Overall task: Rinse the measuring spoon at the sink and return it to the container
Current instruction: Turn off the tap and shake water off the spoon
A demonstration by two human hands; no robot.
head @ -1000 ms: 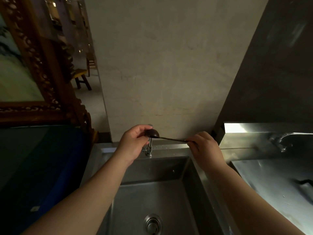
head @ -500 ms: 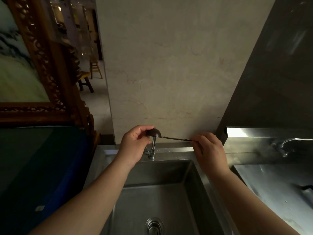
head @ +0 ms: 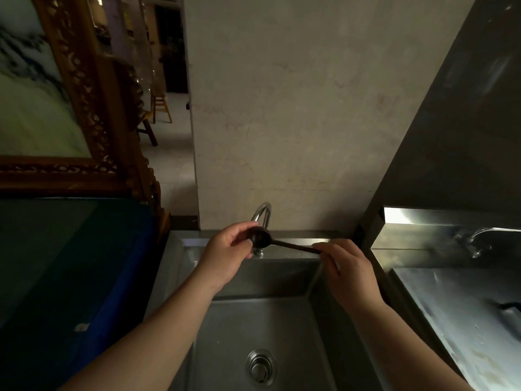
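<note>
Measuring spoon at the tap, rinse underway, return still to do

Measuring spoon [head: 270, 240] is held level over the far edge of the sink [head: 253, 323], bowl end just in front of the curved faucet [head: 262, 214] spout. Left hand [head: 225, 255] is curled round the bowl w/ thumb and fingers closed on it, looks like rubbing it clean. Right hand [head: 345, 270] pinches the far end of the dark handle, fingers closed on it. Can't tell if water is running: light is dim, no stream visible, basin near the drain [head: 260, 367] looks dry-ish.

Progress, as a judgement: spoon has reached the sink, so the rinse step is in hand, approx mid-task. Left to do: finish the rinse, shake off, carry it back and drop it in the container. No container in view, so its place is unknown. Steel table [head: 465, 320] at right holds nothing that reads as one.
</note>
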